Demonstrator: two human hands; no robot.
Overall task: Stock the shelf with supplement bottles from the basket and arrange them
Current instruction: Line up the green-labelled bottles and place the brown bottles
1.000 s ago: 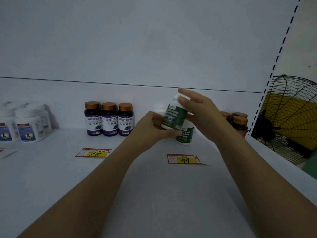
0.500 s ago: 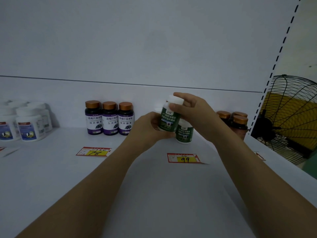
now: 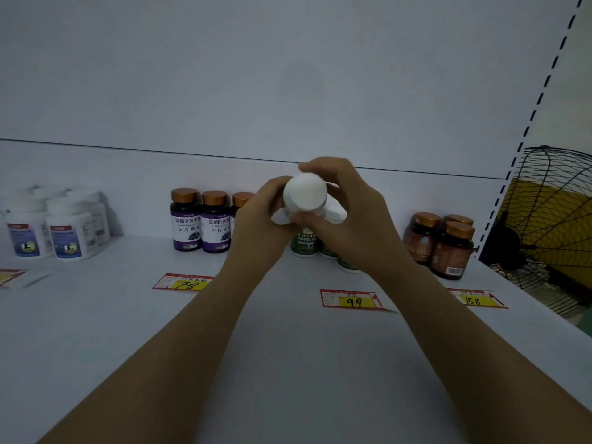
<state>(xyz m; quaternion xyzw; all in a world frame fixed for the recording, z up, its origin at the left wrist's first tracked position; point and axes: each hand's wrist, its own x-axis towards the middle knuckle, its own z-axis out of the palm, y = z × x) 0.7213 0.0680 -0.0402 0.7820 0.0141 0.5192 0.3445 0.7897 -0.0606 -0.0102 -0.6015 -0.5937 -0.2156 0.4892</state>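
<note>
Left hand (image 3: 256,219) and right hand (image 3: 349,221) grip the white-capped supplement bottle (image 3: 305,195), now tipped cap-first toward the camera; shelving it at 6 o'clock looks still pending.

Between your left hand (image 3: 256,225) and right hand (image 3: 355,225) the bottle (image 3: 305,195) shows a white cap. Behind them stand green-labelled bottles (image 3: 304,245); left, purple-labelled bottles (image 3: 201,225) with copper caps; right, brown bottles (image 3: 439,248). Nearer you, the price tags (image 3: 349,299) are red and yellow.

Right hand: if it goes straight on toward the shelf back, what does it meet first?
Probably the green-label bottles standing just beyond the right hand and its white-capped bottle; depth is unclear.
</note>
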